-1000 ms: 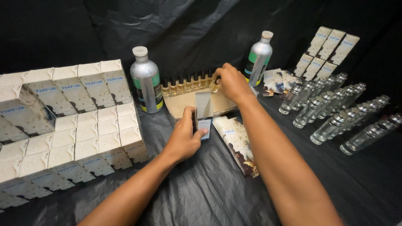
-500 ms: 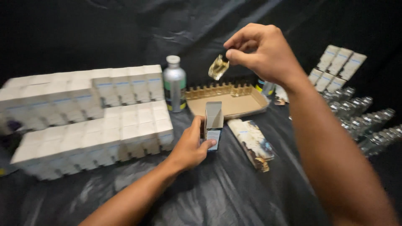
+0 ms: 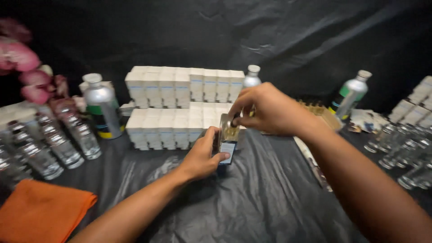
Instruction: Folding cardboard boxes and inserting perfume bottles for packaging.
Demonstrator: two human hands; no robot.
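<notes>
Your right hand [image 3: 270,110] has come down from mid-air, pinching the gold cap [image 3: 232,130] onto the small bottle [image 3: 228,141] your left hand [image 3: 202,157] grips upright; capping looks nearly done.

A counter [image 3: 252,202] draped in crinkled black plastic sheeting carries stacked small white cardboard boxes [image 3: 180,108], silver metal bottles [image 3: 102,108], clear glass bottles [image 3: 49,148] at both sides, and a folded orange cloth [image 3: 38,211] near left.
</notes>
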